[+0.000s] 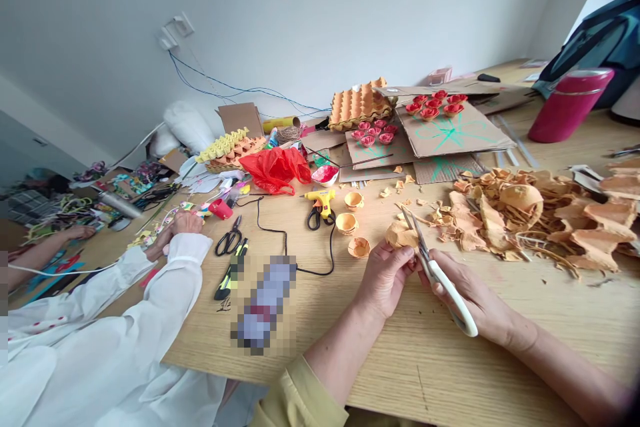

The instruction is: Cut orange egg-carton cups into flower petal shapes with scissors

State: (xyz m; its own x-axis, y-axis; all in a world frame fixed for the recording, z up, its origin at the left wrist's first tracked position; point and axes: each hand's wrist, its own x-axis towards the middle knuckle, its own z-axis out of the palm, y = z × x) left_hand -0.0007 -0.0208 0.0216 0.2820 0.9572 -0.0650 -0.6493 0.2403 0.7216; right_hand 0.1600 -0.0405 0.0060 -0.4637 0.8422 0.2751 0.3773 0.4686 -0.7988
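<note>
My left hand (387, 277) pinches a small orange egg-carton cup (401, 234) above the wooden table (380, 360). In my right hand (465, 293) are white-handled scissors (450, 290), their blades up against the cup's right side. Three cut orange cups, an upper one (354, 200), a middle one (347, 223) and a lower one (359, 247), stand in a column left of my hands. To the right lies a heap of torn carton scraps (500, 213).
Beside the cups are a yellow glue gun (321, 201), black scissors (230, 238) and a cutter (233, 270). Behind stand cardboard with red flowers (453, 133) and a pink bottle (570, 107). At left, a person's white sleeves (175, 273) reach over the table.
</note>
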